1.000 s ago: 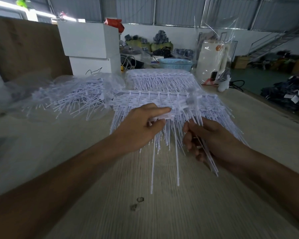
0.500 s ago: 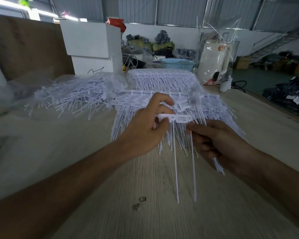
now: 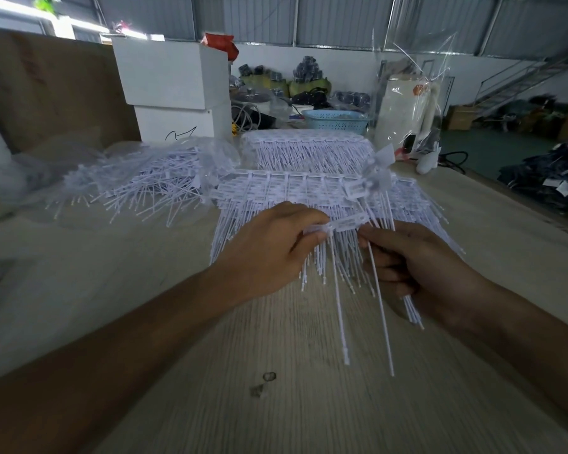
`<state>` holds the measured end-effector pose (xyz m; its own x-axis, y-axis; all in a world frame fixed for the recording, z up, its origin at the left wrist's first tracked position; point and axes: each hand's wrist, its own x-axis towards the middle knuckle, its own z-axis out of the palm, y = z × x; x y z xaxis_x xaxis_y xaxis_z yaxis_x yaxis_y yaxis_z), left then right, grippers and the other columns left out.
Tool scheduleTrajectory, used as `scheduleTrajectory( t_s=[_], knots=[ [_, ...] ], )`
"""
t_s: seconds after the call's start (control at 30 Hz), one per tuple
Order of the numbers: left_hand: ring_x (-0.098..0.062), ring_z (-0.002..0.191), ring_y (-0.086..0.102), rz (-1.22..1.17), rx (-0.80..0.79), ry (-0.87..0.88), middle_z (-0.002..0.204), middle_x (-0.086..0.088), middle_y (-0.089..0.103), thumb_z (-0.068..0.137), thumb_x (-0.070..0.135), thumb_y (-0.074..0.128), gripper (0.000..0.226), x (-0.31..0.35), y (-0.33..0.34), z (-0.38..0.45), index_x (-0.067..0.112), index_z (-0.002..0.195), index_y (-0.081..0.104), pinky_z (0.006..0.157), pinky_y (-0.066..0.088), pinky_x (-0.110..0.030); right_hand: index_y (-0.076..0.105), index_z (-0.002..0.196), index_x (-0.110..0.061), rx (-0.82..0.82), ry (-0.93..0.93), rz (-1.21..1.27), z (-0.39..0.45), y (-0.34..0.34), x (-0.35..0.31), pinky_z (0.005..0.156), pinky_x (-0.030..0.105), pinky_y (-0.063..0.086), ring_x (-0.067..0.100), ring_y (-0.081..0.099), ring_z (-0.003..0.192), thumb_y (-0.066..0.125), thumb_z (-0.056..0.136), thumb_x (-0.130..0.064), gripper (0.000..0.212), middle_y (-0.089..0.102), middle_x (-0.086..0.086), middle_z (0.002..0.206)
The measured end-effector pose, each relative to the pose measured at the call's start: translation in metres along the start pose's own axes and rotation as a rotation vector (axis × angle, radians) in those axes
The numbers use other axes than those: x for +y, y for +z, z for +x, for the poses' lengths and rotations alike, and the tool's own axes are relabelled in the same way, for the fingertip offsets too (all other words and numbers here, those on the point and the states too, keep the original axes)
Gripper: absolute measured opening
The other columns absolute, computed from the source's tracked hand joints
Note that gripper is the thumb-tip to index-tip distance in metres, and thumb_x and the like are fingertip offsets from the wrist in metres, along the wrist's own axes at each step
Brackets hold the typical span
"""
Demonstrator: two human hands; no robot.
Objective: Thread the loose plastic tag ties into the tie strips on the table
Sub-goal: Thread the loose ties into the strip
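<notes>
From the head camera, the left hand (image 3: 269,247) pinches a short tag strip (image 3: 341,223) by its end, two long tails hanging, while the right hand (image 3: 417,270) grips a bundle of loose ties (image 3: 413,309). A threaded stack (image 3: 312,191) lies behind; a bagged loose heap (image 3: 145,185) remains, so probably much is left. Pale wooden table (image 3: 276,404), cluttered warehouse.

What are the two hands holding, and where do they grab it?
The left hand pinches a tie strip at its end. The right hand grips a bundle of loose ties around their stems.
</notes>
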<state>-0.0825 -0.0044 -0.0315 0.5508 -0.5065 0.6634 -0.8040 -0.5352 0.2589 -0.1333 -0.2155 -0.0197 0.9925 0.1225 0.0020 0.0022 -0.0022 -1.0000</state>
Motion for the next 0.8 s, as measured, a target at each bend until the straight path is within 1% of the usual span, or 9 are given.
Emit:
scheduleTrajectory(
  t_s=[0.1,0.17,0.27,0.4,0.53,0.63,0.7,0.8],
  knots=[
    [-0.011,0.082,0.066,-0.175,0.005,-0.115,0.092,0.000,0.073,0.098,0.015,0.061,0.016,0.0024,-0.0002,0.0015,0.011,0.107,0.072,0.073,0.051,-0.029,0.057,0.071,-0.017,-0.009,-0.018,-0.021,-0.0006,0.0003,0.0002,0.042,0.023,0.010,0.010,0.015,0.047,0.056,0.098,-0.024,0.028,0.021,-0.003,0.058],
    [-0.015,0.071,0.067,-0.310,-0.004,-0.212,0.080,0.001,0.072,0.097,0.012,0.061,0.012,0.0023,-0.0001,0.0029,0.011,0.096,0.072,0.064,0.050,-0.030,0.057,0.069,-0.017,-0.015,-0.028,-0.021,-0.0003,0.0007,0.0000,0.041,0.022,0.011,0.011,0.014,0.048,0.056,0.098,-0.024,0.029,0.020,-0.003,0.058],
    [-0.015,0.061,0.062,-0.477,-0.039,-0.337,0.072,0.001,0.068,0.099,0.009,0.057,0.016,0.0021,-0.0004,0.0047,0.008,0.090,0.071,0.056,0.045,-0.024,0.056,0.068,-0.017,-0.026,-0.040,-0.023,0.0002,0.0015,0.0000,0.041,0.021,0.011,0.010,0.014,0.046,0.056,0.098,-0.025,0.030,0.020,-0.003,0.058],
    [-0.020,0.059,0.058,-0.684,-0.081,-0.419,0.069,-0.008,0.066,0.099,0.004,0.055,0.026,0.0024,-0.0028,0.0059,0.012,0.078,0.067,0.050,0.044,-0.029,0.054,0.069,-0.016,-0.038,-0.047,-0.024,-0.0003,0.0017,-0.0002,0.041,0.020,0.012,0.009,0.016,0.045,0.056,0.097,-0.025,0.029,0.023,-0.005,0.056],
    [-0.019,0.055,0.054,-0.872,-0.085,-0.521,0.064,-0.011,0.062,0.100,0.008,0.052,0.028,0.0024,-0.0019,0.0041,0.007,0.077,0.068,0.049,0.040,-0.027,0.056,0.071,-0.016,-0.044,-0.065,-0.068,-0.0013,0.0015,0.0007,0.042,0.024,0.013,0.008,0.020,0.044,0.055,0.098,-0.023,0.027,0.025,-0.005,0.055],
    [-0.018,0.051,0.052,-0.934,-0.056,-0.552,0.059,-0.009,0.059,0.102,0.011,0.051,0.032,0.0017,0.0000,0.0036,0.009,0.074,0.067,0.049,0.038,-0.027,0.059,0.073,-0.016,-0.039,-0.068,-0.091,-0.0007,0.0028,0.0020,0.043,0.026,0.013,0.008,0.022,0.045,0.056,0.097,-0.023,0.026,0.027,-0.005,0.056],
    [-0.018,0.051,0.051,-0.919,-0.039,-0.536,0.059,-0.009,0.059,0.102,0.015,0.052,0.030,0.0006,-0.0001,0.0039,0.011,0.077,0.069,0.047,0.038,-0.026,0.059,0.074,-0.016,-0.031,-0.058,-0.078,0.0004,0.0030,0.0023,0.045,0.027,0.011,0.009,0.020,0.047,0.057,0.097,-0.026,0.026,0.025,-0.004,0.058],
    [-0.018,0.049,0.051,-0.904,-0.023,-0.523,0.059,-0.008,0.060,0.100,0.013,0.055,0.023,-0.0026,-0.0007,0.0042,0.014,0.084,0.071,0.047,0.040,-0.026,0.057,0.072,-0.018,-0.023,-0.039,-0.053,0.0015,0.0018,0.0031,0.044,0.025,0.010,0.010,0.017,0.048,0.056,0.099,-0.027,0.028,0.023,-0.002,0.060]
  ],
)
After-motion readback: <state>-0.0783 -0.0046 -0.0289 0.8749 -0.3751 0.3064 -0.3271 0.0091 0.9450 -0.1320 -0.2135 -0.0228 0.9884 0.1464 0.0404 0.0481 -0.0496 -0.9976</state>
